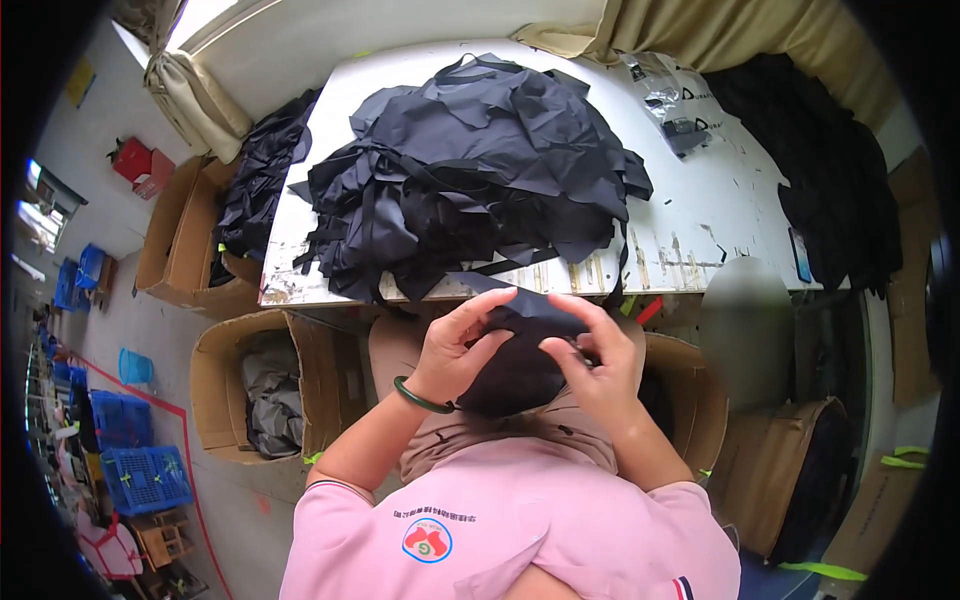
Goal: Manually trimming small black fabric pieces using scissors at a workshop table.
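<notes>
The left hand (462,345) and the right hand (607,368) held a dark cloth piece (520,350) over the lap, by the near edge of the white counter (735,195). Thumb and index finger of each hand were bent and clamped on the cloth, the left at its nine o'clock side, the right at three. From that piece, a big black cloth pile (490,150) lay at twelve o'clock, a clear plastic bag (672,105) at one, another dark heap (825,170) at two, and a cardboard carton (215,385) holding grey fabric (272,395) at nine.
</notes>
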A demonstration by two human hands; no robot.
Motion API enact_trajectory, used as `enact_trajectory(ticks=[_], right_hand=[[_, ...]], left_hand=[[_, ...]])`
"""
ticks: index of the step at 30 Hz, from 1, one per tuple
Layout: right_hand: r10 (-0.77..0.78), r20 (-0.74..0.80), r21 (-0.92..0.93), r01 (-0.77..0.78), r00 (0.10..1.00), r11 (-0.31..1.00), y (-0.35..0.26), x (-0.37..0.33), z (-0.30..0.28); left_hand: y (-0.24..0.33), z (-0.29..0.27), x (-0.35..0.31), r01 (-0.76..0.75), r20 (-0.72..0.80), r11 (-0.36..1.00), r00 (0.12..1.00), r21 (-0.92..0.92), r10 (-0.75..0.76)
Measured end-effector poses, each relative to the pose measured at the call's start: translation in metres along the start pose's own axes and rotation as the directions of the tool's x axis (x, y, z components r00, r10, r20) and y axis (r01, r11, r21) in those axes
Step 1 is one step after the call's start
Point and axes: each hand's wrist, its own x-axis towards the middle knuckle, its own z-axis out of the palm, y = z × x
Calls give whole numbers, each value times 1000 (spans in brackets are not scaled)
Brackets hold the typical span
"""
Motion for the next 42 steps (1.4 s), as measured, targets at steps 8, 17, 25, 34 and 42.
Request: enact_trajectory(ticks=[8, 17, 25, 34, 42], right_hand=[[-43, 36, -28, 44, 998, 999, 26, 2, 13], [-51, 162, 206, 16, 985, 978, 26, 8, 2], [-48, 177, 195, 13, 983, 981, 28, 7, 2], [97, 194, 114, -121, 976, 986, 26, 8, -3], [120, 339, 496, -286, 933, 820, 48, 9, -6]], left_hand=[[3, 5, -2, 74, 32, 995, 997, 74, -77], [6, 3, 6, -138, -1, 978, 990, 154, 140], [-6, 20, -4, 290, 43, 782, 946, -552, -321], [2, 17, -6, 150, 113, 982, 984, -117, -137], [10, 18, 1, 365, 286, 798, 925, -479, -251]])
